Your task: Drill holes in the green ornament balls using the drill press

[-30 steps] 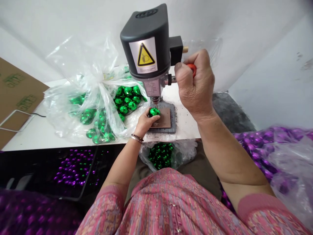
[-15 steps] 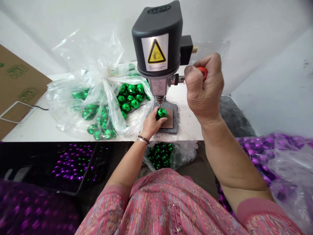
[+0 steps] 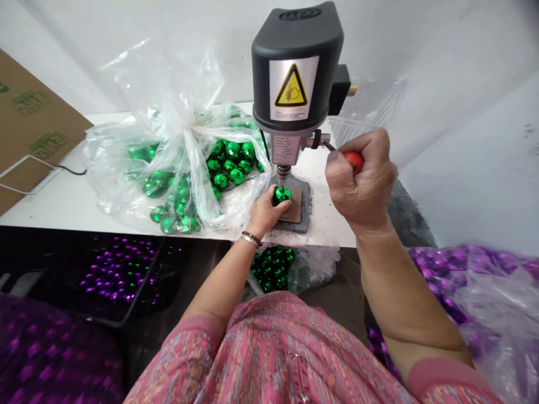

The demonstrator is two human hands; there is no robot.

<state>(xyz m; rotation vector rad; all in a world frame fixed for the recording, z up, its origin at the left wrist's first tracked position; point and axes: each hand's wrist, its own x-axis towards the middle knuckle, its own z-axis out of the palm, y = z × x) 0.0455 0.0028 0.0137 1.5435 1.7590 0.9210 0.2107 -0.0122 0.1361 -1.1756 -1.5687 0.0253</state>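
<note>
A black drill press (image 3: 297, 73) stands on the white table, its thin bit pointing down at a shiny green faceted ball (image 3: 282, 194). My left hand (image 3: 266, 212) pinches that ball between thumb and fingers over a brown square board (image 3: 295, 207) on the grey machine base (image 3: 305, 221). The bit's tip meets the top of the ball; whether it is inside cannot be made out. Round the red knob (image 3: 353, 161) of the press lever, to the right of the machine, my right hand (image 3: 362, 182) is closed.
Left of the press, a clear plastic bag (image 3: 189, 168) spills green balls onto the table (image 3: 63, 210). A cardboard box (image 3: 37, 129) stands far left. Below the edge are a bag of green balls (image 3: 273, 268), a black tray (image 3: 143, 292) and purple balls (image 3: 446, 264) in plastic at right.
My right hand has moved down with the red knob, and the lever now tilts downward. The camera view has shifted, so the press appears further right. My left hand still holds the green ball.
</note>
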